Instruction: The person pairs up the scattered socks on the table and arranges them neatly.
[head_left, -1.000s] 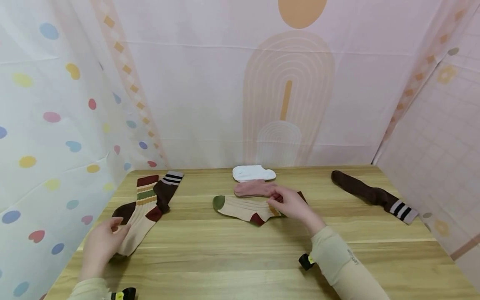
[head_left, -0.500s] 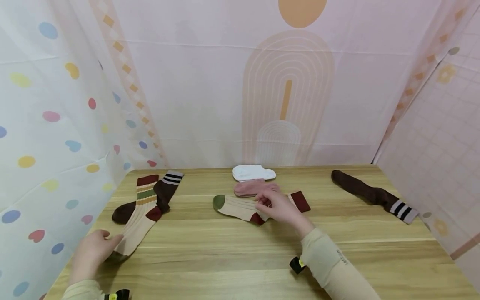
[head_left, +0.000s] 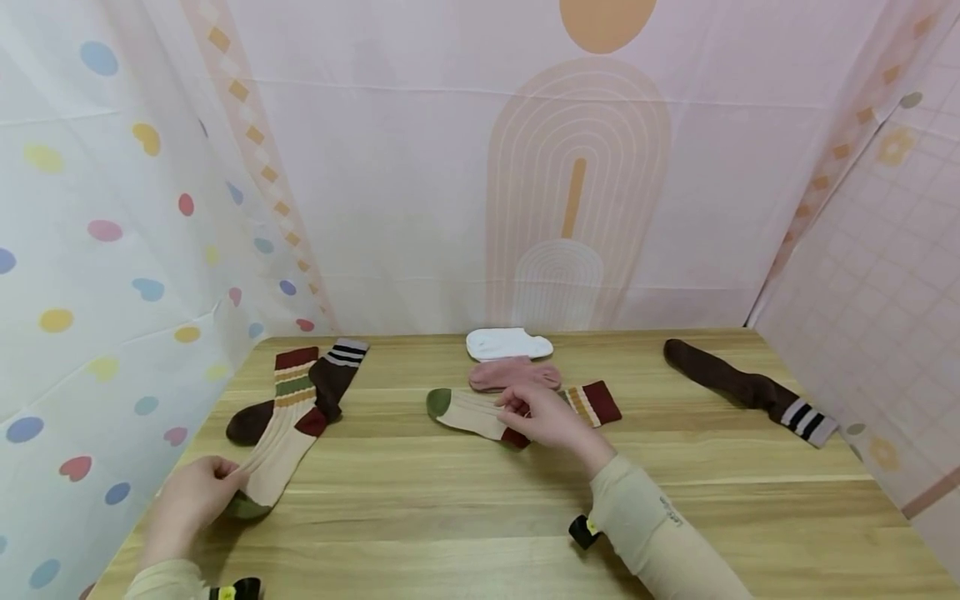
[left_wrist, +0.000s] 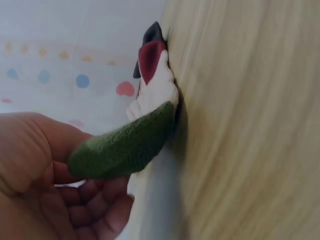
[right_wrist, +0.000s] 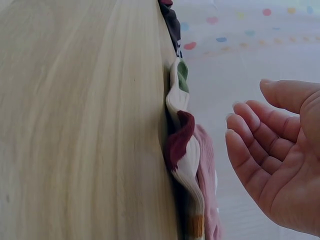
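On the table's left lies a cream sock (head_left: pixel 279 454) with a green toe, red heel and striped cuff. My left hand (head_left: pixel 191 500) pinches it by its toe; in the left wrist view the green toe (left_wrist: pixel 125 145) is raised off the table. Beneath its upper part lies a dark brown sock (head_left: pixel 333 387) with a grey striped cuff. My right hand (head_left: pixel 547 417) is over a matching cream sock (head_left: pixel 468 412) at the table's middle, hiding part of it. In the right wrist view, the right fingers (right_wrist: pixel 262 135) are loosely bent and hold nothing, apart from the sock.
Behind the middle cream sock lie a pink sock (head_left: pixel 513 373) and a white sock (head_left: pixel 508 343). Another dark brown sock (head_left: pixel 738 387) lies at the right. Patterned curtains (head_left: pixel 390 208) stand along the back and sides of the wooden table (head_left: pixel 420 517).
My right hand has moved left along the middle sock, uncovering its striped red cuff. My left hand has moved toward the left sock's toe and now pinches it, turning more green into view.
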